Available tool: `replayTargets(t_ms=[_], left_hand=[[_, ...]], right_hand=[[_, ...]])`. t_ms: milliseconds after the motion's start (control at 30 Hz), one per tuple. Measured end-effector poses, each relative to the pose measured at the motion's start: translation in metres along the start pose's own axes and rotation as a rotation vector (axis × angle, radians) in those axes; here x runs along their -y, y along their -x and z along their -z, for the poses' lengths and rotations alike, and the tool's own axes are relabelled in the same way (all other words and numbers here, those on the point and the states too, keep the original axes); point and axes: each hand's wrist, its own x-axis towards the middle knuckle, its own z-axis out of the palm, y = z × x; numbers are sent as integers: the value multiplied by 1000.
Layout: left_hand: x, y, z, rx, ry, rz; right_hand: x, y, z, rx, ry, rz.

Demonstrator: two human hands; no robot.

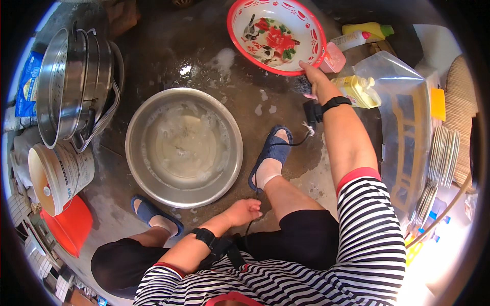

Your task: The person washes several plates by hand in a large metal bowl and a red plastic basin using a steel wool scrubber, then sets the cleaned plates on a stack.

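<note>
Wet floor (pixel 153 66). Far right, my right hand (pixel 317 82) grips the bowl (pixel 276 41) by its near rim, probably the handiest edge. Left hand (pixel 241 212) near, half-curled, empty; tub (pixel 135 146) left, likely for reach.

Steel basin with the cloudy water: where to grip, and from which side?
Probably the rim of the steel basin, at opposite points: left hand coming from its left, right hand from its right. It's wide and round, shows no handles, and stands upright holding cloudy water, so a one-sided lift would likely tip and spill it.
</note>
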Motion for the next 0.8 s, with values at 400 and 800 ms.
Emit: replayTargets(t_ms=[400, 800], left_hand=[[43, 9, 6, 345, 440, 380], [47, 31, 13, 238, 129, 147]], right_hand=[[-37, -16, -28, 222, -465, -76], [-127, 81, -18, 633, -483, -58]])
